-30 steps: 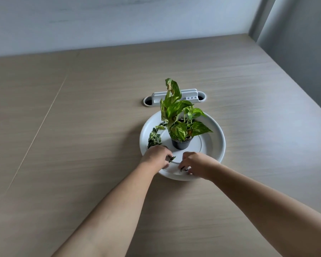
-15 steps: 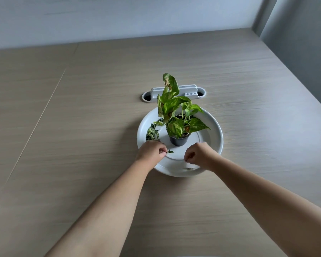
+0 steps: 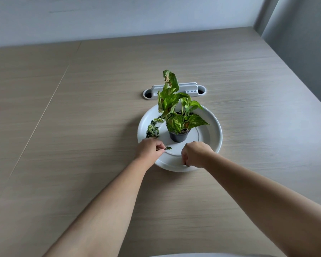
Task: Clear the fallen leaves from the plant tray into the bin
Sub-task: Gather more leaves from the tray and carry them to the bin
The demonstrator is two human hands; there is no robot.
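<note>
Head-cam view, looking down over a pale wood-grain table w/ a grey-white wall behind it. A round white tray sat mid-table. A small potted plant stood upright near the tray's centre in a black pot; its leaves were green w/ yellow marbling, and the tallest leaf had brown patches. On the tray's left side, inside the rim, lay a loose pile of fallen leaves, dark green and curled, close to the pot but not touching it. 2 bare forearms reached in from the bottom of the frame to the tray's near edge. The left hand was over the near-left rim, just below the pile, fingers curled, w/ thumb and fingertips pinching 1 small dark fallen leaf that stuck out to the right, above the tray floor. The right hand was at the near rim, knuckles up and fingers curled down, their tips closed on a tiny dark scrap right at the rim; it was too small to say whether it was a leaf. The hands were near each other, not touching. Behind the tray, a white oval cable port w/ a raised white block was set in the table top, partly hidden by the plant.
</note>
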